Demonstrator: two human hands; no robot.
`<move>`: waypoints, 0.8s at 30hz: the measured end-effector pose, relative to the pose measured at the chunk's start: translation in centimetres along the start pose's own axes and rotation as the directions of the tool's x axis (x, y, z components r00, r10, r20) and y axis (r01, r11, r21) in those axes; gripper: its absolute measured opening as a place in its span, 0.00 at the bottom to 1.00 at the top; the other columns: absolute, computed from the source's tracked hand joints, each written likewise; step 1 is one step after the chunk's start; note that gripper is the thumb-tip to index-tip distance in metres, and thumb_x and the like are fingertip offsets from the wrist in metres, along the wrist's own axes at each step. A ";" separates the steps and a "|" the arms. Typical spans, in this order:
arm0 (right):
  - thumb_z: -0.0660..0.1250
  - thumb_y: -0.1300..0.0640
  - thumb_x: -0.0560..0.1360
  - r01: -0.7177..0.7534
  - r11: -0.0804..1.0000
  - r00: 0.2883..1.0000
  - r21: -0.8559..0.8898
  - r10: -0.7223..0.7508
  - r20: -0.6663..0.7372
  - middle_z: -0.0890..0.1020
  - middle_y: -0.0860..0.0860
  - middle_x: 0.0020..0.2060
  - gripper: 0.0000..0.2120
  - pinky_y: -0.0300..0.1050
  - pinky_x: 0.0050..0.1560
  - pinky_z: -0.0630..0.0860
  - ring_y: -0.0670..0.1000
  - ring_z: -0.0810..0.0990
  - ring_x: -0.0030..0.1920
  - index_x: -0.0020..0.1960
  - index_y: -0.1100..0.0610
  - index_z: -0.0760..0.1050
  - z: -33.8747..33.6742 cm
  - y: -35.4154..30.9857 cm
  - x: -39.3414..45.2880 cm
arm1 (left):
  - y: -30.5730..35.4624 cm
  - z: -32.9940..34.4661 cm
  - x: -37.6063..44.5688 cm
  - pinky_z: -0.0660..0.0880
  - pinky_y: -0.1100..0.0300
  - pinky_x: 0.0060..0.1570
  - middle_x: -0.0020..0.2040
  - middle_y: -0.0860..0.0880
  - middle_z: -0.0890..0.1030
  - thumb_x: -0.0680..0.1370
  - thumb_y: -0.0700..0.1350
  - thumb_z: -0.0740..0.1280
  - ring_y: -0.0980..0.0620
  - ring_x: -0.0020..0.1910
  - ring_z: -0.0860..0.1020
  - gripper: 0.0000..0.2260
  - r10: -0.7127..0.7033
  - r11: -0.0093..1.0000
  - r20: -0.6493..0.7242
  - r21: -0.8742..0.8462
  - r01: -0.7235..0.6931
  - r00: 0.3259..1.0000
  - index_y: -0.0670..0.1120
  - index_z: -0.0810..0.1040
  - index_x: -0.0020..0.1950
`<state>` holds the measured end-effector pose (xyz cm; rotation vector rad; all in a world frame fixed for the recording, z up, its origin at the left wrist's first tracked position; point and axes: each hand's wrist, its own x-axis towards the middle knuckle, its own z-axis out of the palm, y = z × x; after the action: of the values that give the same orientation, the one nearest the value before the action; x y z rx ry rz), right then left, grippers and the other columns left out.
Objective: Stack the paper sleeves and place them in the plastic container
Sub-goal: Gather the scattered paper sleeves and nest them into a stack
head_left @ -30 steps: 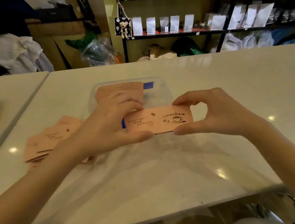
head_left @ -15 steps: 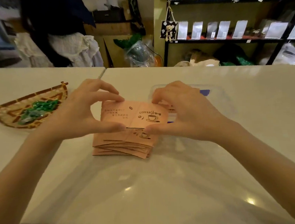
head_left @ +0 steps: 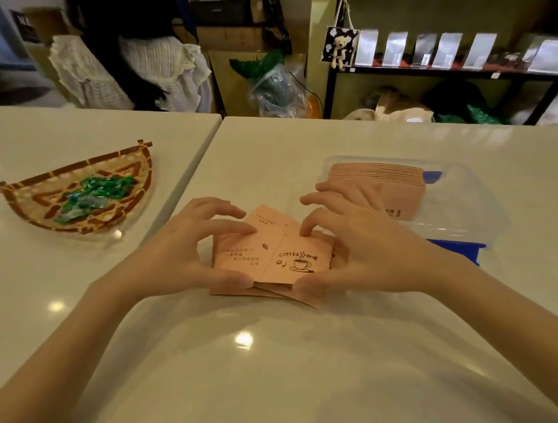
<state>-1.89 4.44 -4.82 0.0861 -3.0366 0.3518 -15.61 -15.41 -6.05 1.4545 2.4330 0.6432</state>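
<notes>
i'm squaring the sleeves (head_left: 271, 258) at the surface's middle, both hands' fingers (head_left: 229, 230) pinching them; next, into the container (head_left: 463, 196).

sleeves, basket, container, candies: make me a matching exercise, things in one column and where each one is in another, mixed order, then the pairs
Things:
1. loose sleeves
2. basket
3. container
4. candies

Places:
A. on the left counter, beside the seam
B. between both hands, on the counter
C. inside the basket
D. right of the hands, holding a neat stack of sleeves

Pairs: 1-B, 2-A, 3-D, 4-C
</notes>
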 end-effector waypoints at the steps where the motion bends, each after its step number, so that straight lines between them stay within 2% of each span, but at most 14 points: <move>1: 0.58 0.27 0.59 -0.015 0.999 1.000 0.039 0.014 0.008 0.63 0.43 0.69 0.33 0.42 0.65 0.40 0.45 0.50 0.70 0.58 0.43 0.69 -0.3 0.2 0.2 | -0.1 -0.1 0.1 0.59 0.56 0.65 0.65 0.61 0.66 0.53 0.76 0.60 0.61 0.66 0.58 0.35 -0.010 1.000 0.017 -0.017 0.011 1.000 0.67 0.67 0.58; 3: 0.59 0.28 0.60 -0.059 0.992 0.998 0.110 0.054 0.044 0.65 0.41 0.68 0.32 0.43 0.67 0.41 0.43 0.52 0.70 0.60 0.41 0.68 -1.2 0.7 0.8 | -0.2 -0.8 0.6 0.59 0.56 0.66 0.65 0.61 0.65 0.52 0.78 0.57 0.60 0.66 0.60 0.36 -0.049 0.997 0.059 -0.059 0.052 0.997 0.70 0.62 0.58; 5: 0.60 0.29 0.61 -0.092 0.989 0.991 0.116 0.079 0.109 0.64 0.40 0.69 0.33 0.45 0.68 0.41 0.42 0.53 0.71 0.62 0.41 0.66 -2.1 1.5 2.0 | -0.5 -1.7 1.4 0.59 0.55 0.65 0.66 0.61 0.63 0.49 0.79 0.57 0.60 0.64 0.61 0.42 -0.111 0.990 0.149 -0.064 0.122 0.983 0.68 0.60 0.62; 8: 0.58 0.28 0.59 -0.079 0.997 0.960 0.024 0.070 0.272 0.59 0.42 0.72 0.38 0.52 0.70 0.38 0.43 0.48 0.73 0.65 0.44 0.65 -2.9 2.2 4.0 | -1.2 -2.7 2.8 0.58 0.57 0.64 0.69 0.58 0.61 0.43 0.79 0.58 0.59 0.60 0.60 0.56 -0.207 0.976 0.332 -0.003 0.220 0.920 0.58 0.58 0.68; 10: 0.58 0.29 0.59 -0.055 0.998 0.917 -0.035 0.065 0.394 0.56 0.44 0.73 0.40 0.54 0.69 0.33 0.44 0.43 0.73 0.66 0.47 0.64 -3.0 2.3 5.1 | -1.6 -2.8 3.2 0.56 0.58 0.65 0.72 0.55 0.59 0.43 0.78 0.59 0.57 0.66 0.59 0.57 -0.205 0.976 0.412 0.016 0.218 0.888 0.54 0.60 0.68; 12: 0.60 0.30 0.59 -0.061 0.996 0.856 -0.068 0.087 0.509 0.54 0.44 0.74 0.41 0.53 0.68 0.30 0.45 0.41 0.73 0.67 0.49 0.64 -3.0 2.1 5.9 | -2.0 -2.7 3.1 0.53 0.56 0.67 0.73 0.54 0.57 0.43 0.79 0.59 0.55 0.70 0.55 0.55 -0.185 0.981 0.440 0.024 0.194 0.879 0.55 0.63 0.66; 15: 0.63 0.32 0.62 -0.079 0.990 0.790 -0.114 0.132 0.599 0.53 0.46 0.74 0.38 0.54 0.67 0.29 0.47 0.39 0.73 0.66 0.51 0.67 -2.5 2.1 6.6 | -2.3 -2.5 3.2 0.51 0.56 0.68 0.71 0.57 0.58 0.45 0.78 0.60 0.56 0.70 0.53 0.51 -0.187 0.978 0.438 -0.003 0.209 0.879 0.56 0.65 0.64; 18: 0.64 0.29 0.59 -0.079 0.979 0.778 -0.189 0.179 0.602 0.54 0.46 0.74 0.38 0.57 0.66 0.27 0.49 0.37 0.73 0.61 0.51 0.72 -1.8 2.0 7.0 | -2.4 -2.0 3.1 0.51 0.63 0.63 0.64 0.62 0.59 0.49 0.72 0.66 0.62 0.65 0.55 0.46 -0.177 0.971 0.437 -0.070 0.230 0.882 0.56 0.66 0.64; 20: 0.64 0.27 0.56 -0.094 0.972 0.773 -0.215 0.207 0.600 0.54 0.46 0.74 0.39 0.60 0.66 0.27 0.50 0.36 0.73 0.59 0.50 0.73 -1.6 1.9 7.0 | -2.3 -1.5 3.0 0.52 0.68 0.61 0.61 0.65 0.60 0.57 0.65 0.71 0.64 0.65 0.58 0.34 -0.167 0.965 0.434 -0.112 0.237 0.885 0.58 0.68 0.61; 22: 0.64 0.28 0.56 -0.100 0.969 0.771 -0.227 0.220 0.598 0.54 0.46 0.74 0.38 0.60 0.65 0.27 0.51 0.36 0.73 0.59 0.50 0.73 -1.5 1.8 7.0 | -2.1 -1.2 2.9 0.58 0.81 0.52 0.54 0.71 0.62 0.64 0.55 0.73 0.72 0.56 0.63 0.22 -0.153 0.956 0.430 -0.164 0.244 0.890 0.63 0.68 0.53; 24: 0.65 0.29 0.57 -0.104 0.970 0.778 -0.221 0.217 0.589 0.54 0.46 0.74 0.37 0.59 0.66 0.27 0.50 0.36 0.73 0.59 0.50 0.72 -1.5 1.8 6.9 | -2.0 -1.0 2.9 0.61 0.85 0.42 0.50 0.73 0.60 0.64 0.50 0.74 0.72 0.49 0.64 0.21 -0.140 0.950 0.430 -0.195 0.243 0.892 0.64 0.67 0.50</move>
<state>-8.79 6.18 -3.09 -0.0975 -3.7230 0.0582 -18.91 -13.95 -6.09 1.0996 2.0521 0.5074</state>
